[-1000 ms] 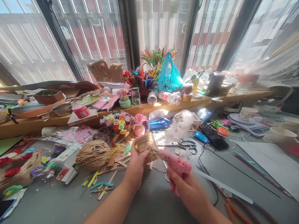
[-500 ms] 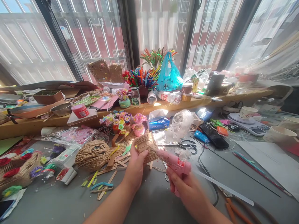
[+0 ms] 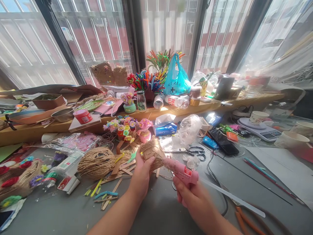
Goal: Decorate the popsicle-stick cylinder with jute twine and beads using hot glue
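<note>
My left hand (image 3: 141,176) is closed round a small twine-wrapped piece (image 3: 153,150), thumb across its near face, and lifts it above the grey table. In my right hand (image 3: 189,192) is a pink hot glue gun (image 3: 182,171), gripped by its handle. Its nozzle points left and meets or nearly meets the right side of the twine piece; whether they touch I cannot tell. A long translucent glue stick (image 3: 234,197) sticks out of the back of the gun. A ball of jute twine (image 3: 97,163) lies left of my left hand.
Scissors (image 3: 195,152) lie behind the glue gun, with a dark cable (image 3: 211,176) to its right. Wooden sticks (image 3: 112,194) are scattered at left. Orange-handled pliers (image 3: 244,218) lie front right. Behind stand a blue tissue pack (image 3: 166,129), a phone (image 3: 225,142) and a kitchen scale (image 3: 265,132).
Both hands hold almost the same pose. The glue gun has shifted very slightly left, and the whole view has slid a few pixels.
</note>
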The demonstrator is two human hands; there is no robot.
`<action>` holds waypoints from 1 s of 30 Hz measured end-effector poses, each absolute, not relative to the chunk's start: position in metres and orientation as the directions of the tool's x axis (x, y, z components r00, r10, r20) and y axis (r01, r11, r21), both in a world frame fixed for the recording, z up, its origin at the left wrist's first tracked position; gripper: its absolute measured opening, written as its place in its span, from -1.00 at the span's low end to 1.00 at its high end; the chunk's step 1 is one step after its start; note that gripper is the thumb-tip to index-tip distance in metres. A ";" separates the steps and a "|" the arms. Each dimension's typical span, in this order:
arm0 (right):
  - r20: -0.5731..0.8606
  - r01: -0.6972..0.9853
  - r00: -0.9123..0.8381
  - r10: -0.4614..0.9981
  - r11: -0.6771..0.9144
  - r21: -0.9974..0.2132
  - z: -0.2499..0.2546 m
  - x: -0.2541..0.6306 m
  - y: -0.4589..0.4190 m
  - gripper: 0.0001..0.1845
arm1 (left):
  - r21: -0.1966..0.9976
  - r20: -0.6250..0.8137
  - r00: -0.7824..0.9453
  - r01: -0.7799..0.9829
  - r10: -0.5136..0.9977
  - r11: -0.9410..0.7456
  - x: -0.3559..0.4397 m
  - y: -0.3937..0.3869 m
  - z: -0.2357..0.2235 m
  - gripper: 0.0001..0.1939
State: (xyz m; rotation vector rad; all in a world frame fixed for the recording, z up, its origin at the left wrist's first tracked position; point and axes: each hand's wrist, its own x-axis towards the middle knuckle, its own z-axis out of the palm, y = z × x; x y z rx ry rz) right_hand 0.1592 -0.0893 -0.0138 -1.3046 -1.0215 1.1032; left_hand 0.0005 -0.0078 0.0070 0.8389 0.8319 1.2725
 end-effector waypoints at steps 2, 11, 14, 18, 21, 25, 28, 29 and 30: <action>-0.051 -0.017 0.168 0.984 -0.049 -0.999 -0.013 0.159 -0.089 -0.38 | 0.887 -0.062 0.108 -0.451 0.992 0.105 0.000 -0.008 0.007 -0.23; -0.092 -0.160 0.245 0.965 -0.053 -0.986 -0.017 0.166 -0.085 -0.34 | 0.846 -0.097 0.136 -0.510 0.986 0.153 -0.001 -0.010 0.011 -0.32; -0.094 -0.273 0.264 0.960 -0.019 -0.962 -0.015 0.168 -0.080 -0.28 | 0.822 -0.083 0.185 -0.543 0.979 0.172 -0.001 -0.012 0.014 -0.33; -0.142 -0.387 0.271 0.952 -0.027 -0.922 -0.008 0.167 -0.077 -0.36 | 0.833 -0.099 0.198 -0.519 0.975 0.190 0.001 -0.015 0.017 -0.35; -0.145 -0.423 0.242 0.959 -0.030 -0.906 -0.005 0.165 -0.078 -0.34 | 0.843 -0.090 0.203 -0.506 0.975 0.183 0.001 -0.016 0.018 -0.33; -0.075 -0.457 0.192 0.978 0.021 -0.889 -0.008 0.163 -0.077 -0.26 | 0.835 -0.094 0.231 -0.511 0.968 0.203 0.001 -0.017 0.019 -0.29; -0.047 -0.452 0.167 0.985 0.034 -0.891 -0.012 0.163 -0.077 -0.32 | 0.840 -0.108 0.209 -0.503 0.972 0.201 0.001 -0.018 0.019 -0.31; -0.035 -0.453 0.161 0.986 0.042 -0.890 -0.013 0.163 -0.077 -0.34 | 0.843 -0.115 0.198 -0.498 0.973 0.201 0.002 -0.018 0.019 -0.31; -0.023 -0.455 0.156 0.987 0.052 -0.889 -0.014 0.163 -0.077 -0.35 | 0.846 -0.120 0.190 -0.494 0.974 0.200 0.002 -0.018 0.019 -0.30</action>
